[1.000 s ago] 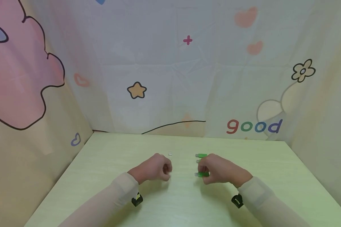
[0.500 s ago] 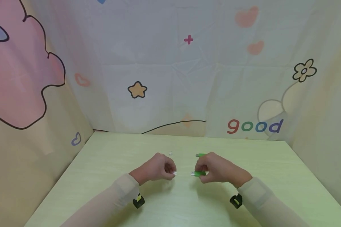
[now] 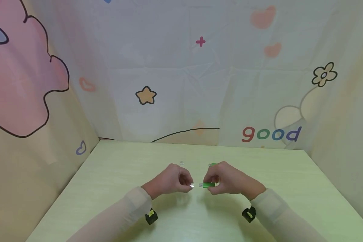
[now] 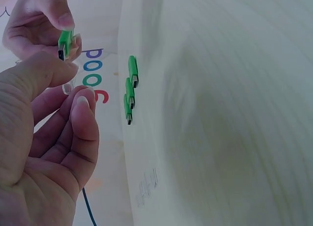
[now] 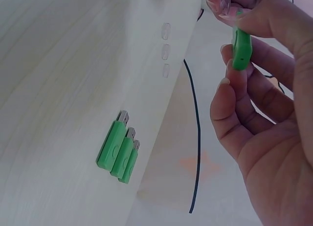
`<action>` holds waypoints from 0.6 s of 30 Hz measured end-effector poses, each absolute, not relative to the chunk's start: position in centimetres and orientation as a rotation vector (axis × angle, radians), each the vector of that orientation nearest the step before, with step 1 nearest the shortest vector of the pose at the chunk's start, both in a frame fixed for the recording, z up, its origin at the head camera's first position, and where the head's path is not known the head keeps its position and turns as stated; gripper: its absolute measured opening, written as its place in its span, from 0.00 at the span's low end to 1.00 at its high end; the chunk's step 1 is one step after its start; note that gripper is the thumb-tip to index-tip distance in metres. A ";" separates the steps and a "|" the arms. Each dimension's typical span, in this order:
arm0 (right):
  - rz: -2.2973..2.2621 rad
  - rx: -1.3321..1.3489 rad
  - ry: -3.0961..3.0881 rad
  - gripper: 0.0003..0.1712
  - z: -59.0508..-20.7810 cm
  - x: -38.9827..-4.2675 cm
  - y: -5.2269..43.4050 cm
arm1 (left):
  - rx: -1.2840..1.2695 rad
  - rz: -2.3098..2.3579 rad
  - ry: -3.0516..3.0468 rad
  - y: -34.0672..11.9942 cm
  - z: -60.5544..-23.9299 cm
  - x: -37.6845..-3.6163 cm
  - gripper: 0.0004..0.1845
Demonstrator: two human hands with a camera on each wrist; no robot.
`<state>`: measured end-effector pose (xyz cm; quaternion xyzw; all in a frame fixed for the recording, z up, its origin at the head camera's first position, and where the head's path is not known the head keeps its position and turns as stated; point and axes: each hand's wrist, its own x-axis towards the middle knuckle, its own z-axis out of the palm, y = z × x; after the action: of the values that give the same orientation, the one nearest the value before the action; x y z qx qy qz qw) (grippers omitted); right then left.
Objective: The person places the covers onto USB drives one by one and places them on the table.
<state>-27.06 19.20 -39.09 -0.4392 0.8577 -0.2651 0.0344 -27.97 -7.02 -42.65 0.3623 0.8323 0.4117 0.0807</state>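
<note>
My left hand [image 3: 173, 178] pinches a small clear cap [image 4: 68, 87] between thumb and fingers. In my right hand [image 3: 231, 178] is a green USB stick [image 3: 208, 185], pinched with its metal plug pointing left at the cap. A narrow gap separates plug and cap in the head view, and both are held over the table. Behind the right hand, three more green USB sticks [image 5: 112, 145] lie side by side on the tabletop, mostly covered by that hand in the head view. Three loose clear caps [image 5: 165, 52] lie in a row farther left.
The pale wooden table [image 3: 124, 158] ends at a patterned cloth backdrop [image 3: 169, 67] behind, with cloth sides left and right. A black wrist device [image 3: 151, 216] hangs under the left sleeve, and a similar one [image 3: 249, 214] under the right.
Both hands have moved toward each other. The right hand has brought its USB stick left, and the clear cap now shows past the left fingertips.
</note>
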 end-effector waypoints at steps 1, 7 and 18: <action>-0.818 -1.356 2.638 0.08 -39.1 -27.0 19.2 | 1.083 1.235 2.483 -6.9 -42.7 -27.9 0.04; -0.827 -1.370 2.644 0.09 -39.1 -27.0 19.0 | 1.087 1.255 2.461 -6.6 -42.6 -27.9 0.03; -0.790 -1.339 2.661 0.08 -38.8 -26.9 18.6 | 1.089 1.309 2.424 -6.3 -42.2 -27.6 0.02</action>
<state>-26.91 18.62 -38.82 -0.4343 0.8630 -0.2563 0.0296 -27.64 -6.34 -42.19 0.3661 0.8150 0.4402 0.0896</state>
